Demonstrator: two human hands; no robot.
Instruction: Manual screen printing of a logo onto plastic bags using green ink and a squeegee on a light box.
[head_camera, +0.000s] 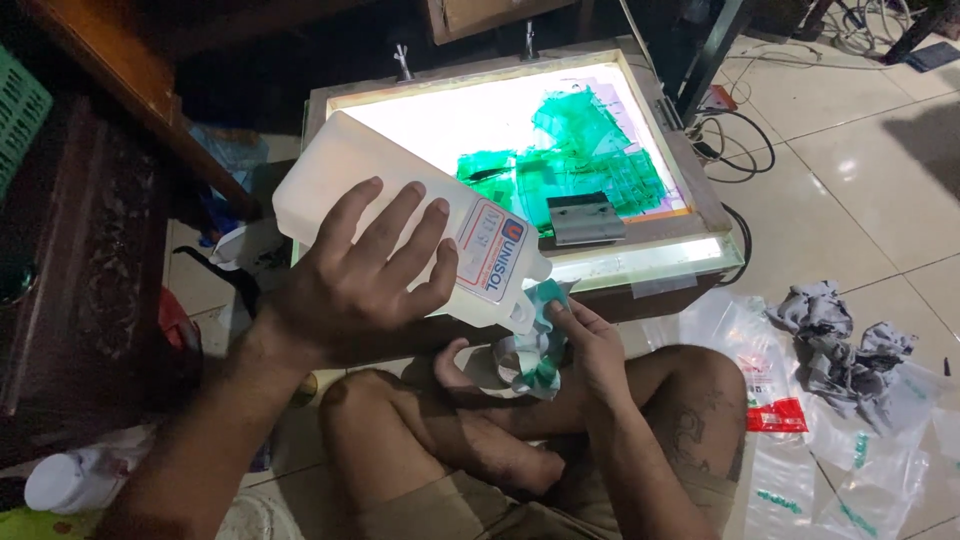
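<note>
Above the person's crossed legs, the left hand (355, 275) grips a translucent white plastic bottle (400, 205), tipped so its spout points down at a green-stained rag (540, 345). The right hand (590, 345) pinches that rag, closed around it just beneath the spout. Just beyond, a lit screen-printing frame (520, 150) smeared with green ink carries a squeegee (585, 218). Grey cloths (840, 345) lie on the tiled floor (880, 170).

floor (880, 150): pale tiles | on it: grey rags (840, 340), plastic bags (850, 450), cables (735, 140), lit frame box (700, 180)
</note>
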